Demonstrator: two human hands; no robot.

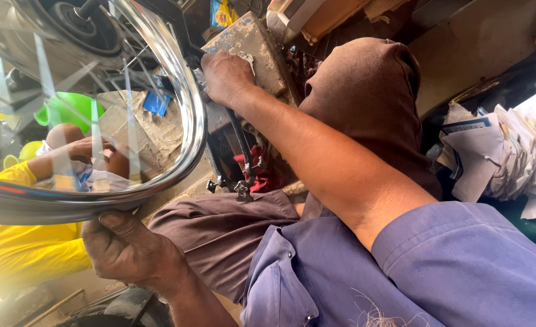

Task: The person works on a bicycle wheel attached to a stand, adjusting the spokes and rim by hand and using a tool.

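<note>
Chromed wheel rim, spoked, filling the upper left from nine o'clock round to twelve, its hub near eleven. Gripped at its lower edge by the left hand at seven o'clock, fingers curled shut around the polished band, seemingly to steady the wheel and keep it upright before the knees. Pressed against the rim's far side at twelve o'clock, the right hand, fingers closed on a pale scrap of cloth or paper; exactly what, too small to tell. Arm stretched across the brown trousers to reach that far edge. Behind the right hand, a worn flat block with flaking blue paint. At three o'clock, a loose stack of papers. Seen through the spokes at nine o'clock, another person in a yellow sleeve, beside green plastic funnels.
</note>
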